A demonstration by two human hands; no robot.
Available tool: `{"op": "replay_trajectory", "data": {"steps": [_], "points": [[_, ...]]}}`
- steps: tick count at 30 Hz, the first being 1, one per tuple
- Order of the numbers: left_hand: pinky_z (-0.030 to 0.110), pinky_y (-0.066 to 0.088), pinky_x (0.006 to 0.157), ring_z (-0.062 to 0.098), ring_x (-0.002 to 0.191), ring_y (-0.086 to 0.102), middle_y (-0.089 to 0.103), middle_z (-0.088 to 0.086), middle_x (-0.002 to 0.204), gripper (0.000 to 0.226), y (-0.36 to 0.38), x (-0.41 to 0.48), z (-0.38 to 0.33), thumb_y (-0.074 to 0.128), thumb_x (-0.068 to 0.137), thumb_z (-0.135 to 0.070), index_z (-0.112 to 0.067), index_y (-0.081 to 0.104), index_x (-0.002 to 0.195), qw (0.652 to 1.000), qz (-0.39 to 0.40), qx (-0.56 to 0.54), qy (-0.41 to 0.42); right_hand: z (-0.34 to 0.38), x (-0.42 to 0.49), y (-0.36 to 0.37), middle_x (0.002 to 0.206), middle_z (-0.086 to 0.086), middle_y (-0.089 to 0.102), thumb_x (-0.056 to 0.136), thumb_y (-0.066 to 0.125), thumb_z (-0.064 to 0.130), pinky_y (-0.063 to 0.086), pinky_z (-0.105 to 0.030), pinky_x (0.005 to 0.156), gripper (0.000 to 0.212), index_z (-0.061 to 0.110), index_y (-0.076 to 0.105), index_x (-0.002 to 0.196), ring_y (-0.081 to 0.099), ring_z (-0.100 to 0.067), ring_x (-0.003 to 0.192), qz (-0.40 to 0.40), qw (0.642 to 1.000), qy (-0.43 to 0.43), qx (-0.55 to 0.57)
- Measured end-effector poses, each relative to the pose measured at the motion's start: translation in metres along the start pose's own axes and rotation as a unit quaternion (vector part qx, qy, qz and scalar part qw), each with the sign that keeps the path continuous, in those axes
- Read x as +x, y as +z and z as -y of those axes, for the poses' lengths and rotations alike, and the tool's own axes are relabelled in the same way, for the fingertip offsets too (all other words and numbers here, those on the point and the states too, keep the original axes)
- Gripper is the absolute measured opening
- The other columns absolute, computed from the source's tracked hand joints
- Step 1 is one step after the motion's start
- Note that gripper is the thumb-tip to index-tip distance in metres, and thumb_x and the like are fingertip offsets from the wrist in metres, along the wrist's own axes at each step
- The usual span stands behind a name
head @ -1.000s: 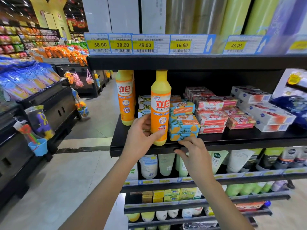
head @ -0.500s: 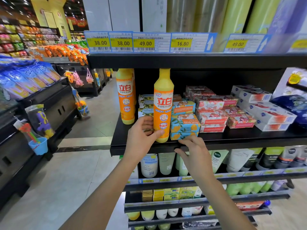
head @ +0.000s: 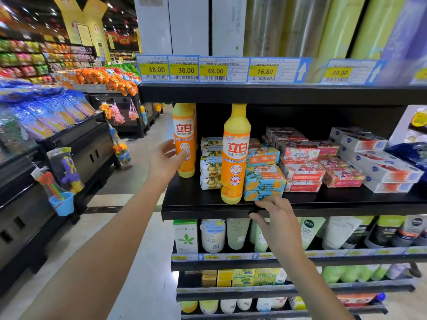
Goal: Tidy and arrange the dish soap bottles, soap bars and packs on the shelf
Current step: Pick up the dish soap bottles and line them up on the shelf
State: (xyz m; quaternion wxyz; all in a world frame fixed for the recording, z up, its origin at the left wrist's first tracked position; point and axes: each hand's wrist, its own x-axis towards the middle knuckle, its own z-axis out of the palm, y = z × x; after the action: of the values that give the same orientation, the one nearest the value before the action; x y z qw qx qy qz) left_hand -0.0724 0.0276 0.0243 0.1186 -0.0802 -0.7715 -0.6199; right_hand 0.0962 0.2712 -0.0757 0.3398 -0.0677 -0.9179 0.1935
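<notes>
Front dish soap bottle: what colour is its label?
Orange, on the yellow front dish soap bottle; head view.
</notes>
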Motion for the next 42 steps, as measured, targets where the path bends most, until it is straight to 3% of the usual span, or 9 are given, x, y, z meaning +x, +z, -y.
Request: {"op": "replay_trajectory", "data": {"steps": [9, 15, 19, 23, 27, 30, 33, 36, 42], "points": [[0.051, 0.05, 0.107, 0.02, 0.121, 0.063, 0.067, 0.004, 0.135, 0.054, 0.009, 0.004, 0.003, 0.075, 0.093, -0.026, -0.015, 0.056, 0.143, 1.0, 0.007, 0.013, -0.003, -0.001, -0.002, 0.0, 0.105, -0.001, 0.066, 0.079, 0.088, 0.019, 0.058, -0.037, 0.073, 0.032, 0.008, 0.077, 0.107, 0.061, -0.025, 0.104, 0.001, 1.0, 0.0, 0.018], [0.038, 0.051, 0.098, 0.014, 0.112, 0.062, 0.067, 0.002, 0.131, 0.05, -0.003, -0.015, -0.007, 0.074, 0.094, -0.027, -0.014, 0.059, 0.139, 1.0, -0.001, 0.027, -0.011, 0.001, -0.002, -0.001, 0.11, -0.001, 0.066, 0.082, 0.086, 0.02, 0.055, -0.035, 0.078, 0.031, 0.008, 0.077, 0.11, 0.059, -0.024, 0.109, 0.003, 1.0, 0.01, 0.02], [0.039, 0.051, 0.094, 0.019, 0.112, 0.062, 0.064, 0.008, 0.134, 0.057, -0.021, -0.039, -0.02, 0.073, 0.093, -0.026, -0.008, 0.053, 0.143, 0.995, 0.016, -0.03, -0.089, 0.0, -0.001, 0.0, 0.11, -0.001, 0.065, 0.083, 0.085, 0.021, 0.054, -0.035, 0.079, 0.031, 0.008, 0.076, 0.111, 0.059, -0.025, 0.109, 0.006, 1.0, 0.01, 0.019], [0.028, 0.052, 0.073, 0.008, 0.094, 0.067, 0.07, -0.002, 0.11, 0.043, -0.043, -0.073, -0.029, 0.073, 0.091, -0.025, -0.013, 0.06, 0.13, 0.99, 0.056, -0.062, -0.116, 0.0, -0.002, -0.001, 0.109, -0.002, 0.065, 0.083, 0.085, 0.019, 0.053, -0.035, 0.083, 0.032, 0.008, 0.076, 0.111, 0.059, -0.026, 0.109, 0.013, 0.999, 0.01, 0.028], [0.026, 0.054, 0.069, 0.008, 0.087, 0.074, 0.076, -0.01, 0.098, 0.031, -0.054, -0.11, -0.031, 0.077, 0.082, -0.03, -0.023, 0.065, 0.111, 0.982, 0.094, -0.094, -0.131, 0.011, -0.007, -0.013, 0.116, 0.005, 0.063, 0.089, 0.079, 0.025, 0.044, -0.026, 0.097, 0.032, 0.014, 0.075, 0.119, 0.056, -0.017, 0.117, 0.034, 0.995, 0.034, 0.083], [0.026, 0.055, 0.069, 0.004, 0.083, 0.076, 0.079, -0.011, 0.09, 0.035, -0.052, -0.133, -0.026, 0.078, 0.07, -0.036, -0.029, 0.065, 0.102, 0.975, 0.119, -0.118, -0.144, 0.041, -0.017, -0.029, 0.114, 0.018, 0.066, 0.09, 0.076, 0.035, 0.047, -0.015, 0.094, 0.029, 0.026, 0.074, 0.117, 0.06, 0.003, 0.109, 0.058, 0.97, 0.073, 0.226], [0.027, 0.058, 0.073, 0.005, 0.089, 0.076, 0.079, -0.012, 0.095, 0.041, -0.047, -0.15, -0.019, 0.078, 0.068, -0.04, -0.029, 0.065, 0.106, 0.971, 0.134, -0.123, -0.153, 0.079, -0.027, -0.042, 0.106, 0.012, 0.074, 0.085, 0.076, 0.038, 0.054, -0.019, 0.087, 0.032, 0.027, 0.073, 0.115, 0.068, -0.002, 0.102, 0.153, 0.886, 0.139, 0.416], [0.036, 0.062, 0.083, 0.012, 0.098, 0.076, 0.079, -0.006, 0.106, 0.055, -0.041, -0.162, -0.016, 0.078, 0.07, -0.044, -0.022, 0.067, 0.12, 0.971, 0.141, -0.11, -0.159, 0.099, -0.031, -0.042, 0.113, 0.007, 0.074, 0.076, 0.079, 0.055, 0.058, -0.033, 0.091, 0.055, 0.027, 0.069, 0.122, 0.071, -0.012, 0.106, 0.241, 0.827, 0.162, 0.481], [0.031, 0.063, 0.078, 0.014, 0.094, 0.077, 0.079, -0.005, 0.105, 0.055, -0.036, -0.171, -0.007, 0.079, 0.07, -0.043, -0.022, 0.068, 0.118, 0.973, 0.137, -0.102, -0.155, 0.109, -0.036, -0.033, 0.108, 0.015, 0.074, 0.064, 0.089, 0.048, 0.059, -0.031, 0.087, 0.06, 0.035, 0.067, 0.118, 0.07, -0.006, 0.101, 0.249, 0.853, 0.159, 0.431]]}}
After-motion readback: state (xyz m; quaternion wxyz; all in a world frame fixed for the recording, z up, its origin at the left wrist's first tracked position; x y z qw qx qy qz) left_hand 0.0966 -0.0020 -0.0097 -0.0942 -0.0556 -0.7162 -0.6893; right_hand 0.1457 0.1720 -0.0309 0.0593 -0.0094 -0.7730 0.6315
